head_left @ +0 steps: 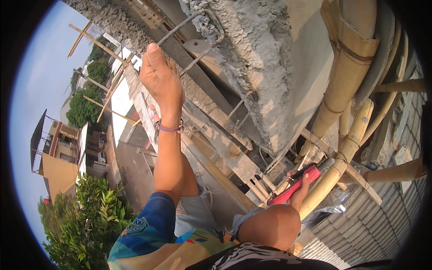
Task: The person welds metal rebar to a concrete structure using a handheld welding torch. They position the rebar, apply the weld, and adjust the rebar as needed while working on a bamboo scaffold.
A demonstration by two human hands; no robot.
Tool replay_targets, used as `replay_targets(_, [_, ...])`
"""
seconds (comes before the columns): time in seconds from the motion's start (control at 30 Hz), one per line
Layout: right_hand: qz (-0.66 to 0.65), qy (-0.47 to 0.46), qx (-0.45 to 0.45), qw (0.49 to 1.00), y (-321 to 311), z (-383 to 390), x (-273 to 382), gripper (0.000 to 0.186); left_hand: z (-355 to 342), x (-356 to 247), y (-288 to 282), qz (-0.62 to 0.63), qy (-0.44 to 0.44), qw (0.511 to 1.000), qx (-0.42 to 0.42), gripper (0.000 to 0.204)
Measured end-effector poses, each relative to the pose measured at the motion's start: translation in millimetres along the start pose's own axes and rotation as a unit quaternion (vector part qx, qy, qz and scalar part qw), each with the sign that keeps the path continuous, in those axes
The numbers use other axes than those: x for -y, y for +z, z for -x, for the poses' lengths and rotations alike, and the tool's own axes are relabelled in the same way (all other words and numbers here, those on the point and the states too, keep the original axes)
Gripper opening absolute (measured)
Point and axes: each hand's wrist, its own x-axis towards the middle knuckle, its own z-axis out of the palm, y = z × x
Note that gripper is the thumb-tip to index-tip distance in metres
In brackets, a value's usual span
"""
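A: What is the left hand doing?

B: In the head view it is raised and tightly curled, thumb uppermost, fingers folded around the near end of a bent steel rod. I cannot tell what the right hand does.

A: Any writing?

B: A round, pale-edged emblem with lettering sits on the blue sleeve. More small print crosses the shirt front.

A: And the rod itself?

B: Dull grey and slim, two roughly parallel lengths running from the fist to a rounded bend. It is at the upper middle, its far end against rough, crumbly grey concrete.

A: Anything on the wrist?

B: A purple band.
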Motion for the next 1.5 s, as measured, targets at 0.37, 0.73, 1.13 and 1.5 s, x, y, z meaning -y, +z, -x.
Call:
replay_targets(0.37, [-0.007, 0.007, -0.003, 1.000, -1, 2, -1, 0.062, 0, -2, -1, 0.015, -0.012, 1.000, 0.003, 0.044])
replay_targets(0.73, [0.009, 0.006, -0.004, 1.000, -1, -1, 3, 0.064, 0, 3, 3, 0.017, -0.003, 1.000, -0.010, 0.043])
replay_targets(1.13, [-0.010, -0.142, 0.124, 0.982, 43, -19, 30, 0.072, -15, -8, -20, 0.172, -0.179, 0.956, 0.158, 0.037])
replay_targets(1.5, [0.173, -0.281, 0.216, 0.919, 164, -7, 164, 0.077, -19, -3, -13, 0.182, -0.121, 0.972, 0.092, 0.038])
